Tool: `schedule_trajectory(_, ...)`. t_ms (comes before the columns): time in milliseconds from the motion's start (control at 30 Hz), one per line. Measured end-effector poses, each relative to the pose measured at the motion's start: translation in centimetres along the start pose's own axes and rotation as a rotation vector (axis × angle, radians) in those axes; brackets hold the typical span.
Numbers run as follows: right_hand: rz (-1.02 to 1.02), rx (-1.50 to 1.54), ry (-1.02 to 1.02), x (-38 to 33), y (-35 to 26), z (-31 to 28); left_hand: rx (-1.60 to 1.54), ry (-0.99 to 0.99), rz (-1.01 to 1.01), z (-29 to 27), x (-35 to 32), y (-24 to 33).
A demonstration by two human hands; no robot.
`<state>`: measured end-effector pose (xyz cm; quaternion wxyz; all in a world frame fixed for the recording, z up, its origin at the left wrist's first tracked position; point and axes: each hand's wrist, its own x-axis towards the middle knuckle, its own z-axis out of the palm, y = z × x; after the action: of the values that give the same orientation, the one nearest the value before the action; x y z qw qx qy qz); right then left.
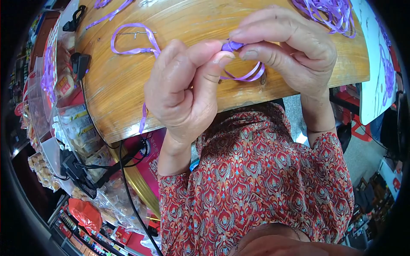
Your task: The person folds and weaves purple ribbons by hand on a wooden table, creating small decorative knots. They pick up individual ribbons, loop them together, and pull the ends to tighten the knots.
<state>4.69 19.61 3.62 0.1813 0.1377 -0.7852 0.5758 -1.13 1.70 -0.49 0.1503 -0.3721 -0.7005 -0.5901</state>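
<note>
Above the near edge of the wooden table [115, 89], a purple ribbon [230, 46] is pinched between my two hands. My left hand [183, 85] presses a folded or knotted part of it between thumb and forefinger. From the other side, my right hand [294, 47] grips the same bit with thumb and fingertips. One loop of purple ribbon [256, 73] hangs below the hands, and another ribbon loop [114, 42] with a loose tail lies to the left. Inside that loop rests a thin metal pin or hook [136, 33]. Fingertips partly hide the fold.
A heap of purple ribbon [326, 15] lies at the far right of the table. More ribbon [388, 74] sits on a white marbled surface [370, 102]. Black clips [80, 64] grip the left edge, with packaged goods [79, 123] beyond. A black cable [128, 187] runs down there.
</note>
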Motion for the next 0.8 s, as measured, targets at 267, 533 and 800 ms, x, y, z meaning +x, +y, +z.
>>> schedule_trajectory(267,-0.083,-0.003,-0.008,-0.2,0.1,0.2,-0.108,0.012,-0.026,0.2,-0.3,-0.1)
schedule_trajectory(533,-0.300,-0.085,0.011,-0.7,2.2,1.7,0.089,-0.002,0.172,-0.1,-0.4,0.4)
schedule_trajectory(800,-0.056,-0.029,-0.038,-0.9,1.8,1.7,0.365,-0.204,0.230,-1.0,0.2,1.1)
